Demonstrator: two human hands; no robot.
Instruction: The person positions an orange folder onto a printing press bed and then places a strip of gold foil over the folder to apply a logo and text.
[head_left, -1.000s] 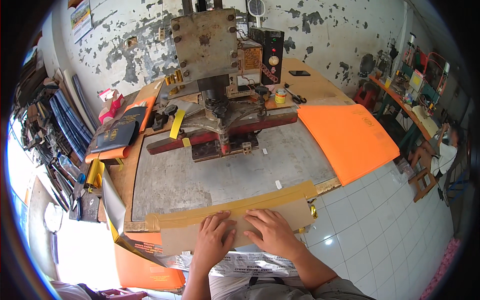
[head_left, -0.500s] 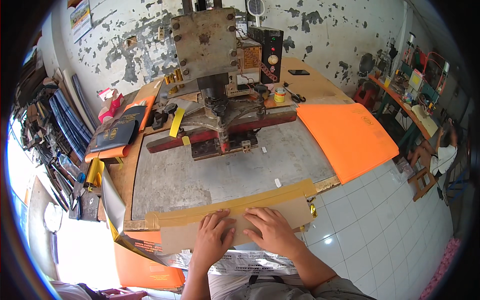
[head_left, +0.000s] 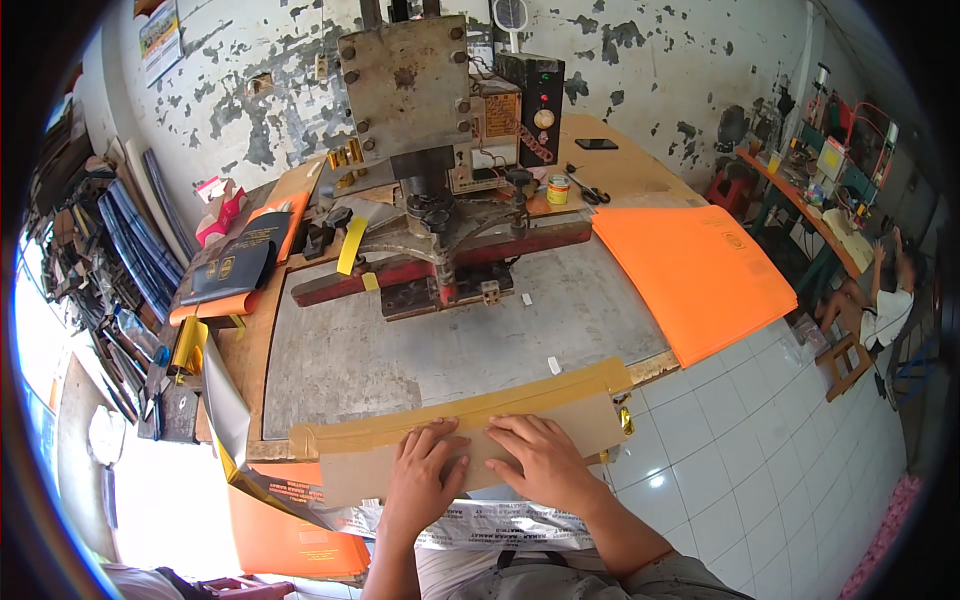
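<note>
Both my hands rest on a stiff grey-brown cardboard sheet (head_left: 355, 472) at the front edge of the press bed. A band of brown tape (head_left: 480, 406) runs along its far side and overlaps the metal bed (head_left: 330, 370). My left hand (head_left: 424, 480) lies palm down, fingertips at the tape's near edge and thumb apart. To its right, my right hand (head_left: 543, 460) lies the same way with its fingers stretched out. Nothing shows in either hand. Below the cardboard, a printed silver foil strip (head_left: 500, 522) crosses in front of my body.
A stamping press (head_left: 405, 90) with a red crossbar (head_left: 540, 238) stands over the bed. Orange sheets (head_left: 700, 280) overhang the right edge; dark folders (head_left: 235, 262) lie left. Scissors (head_left: 588, 187), a small can (head_left: 558, 190) and a phone (head_left: 597, 144) sit behind. A person (head_left: 885, 310) sits far right.
My hands and the cardboard stay in place. At far right, the seated person's arms have lifted slightly.
</note>
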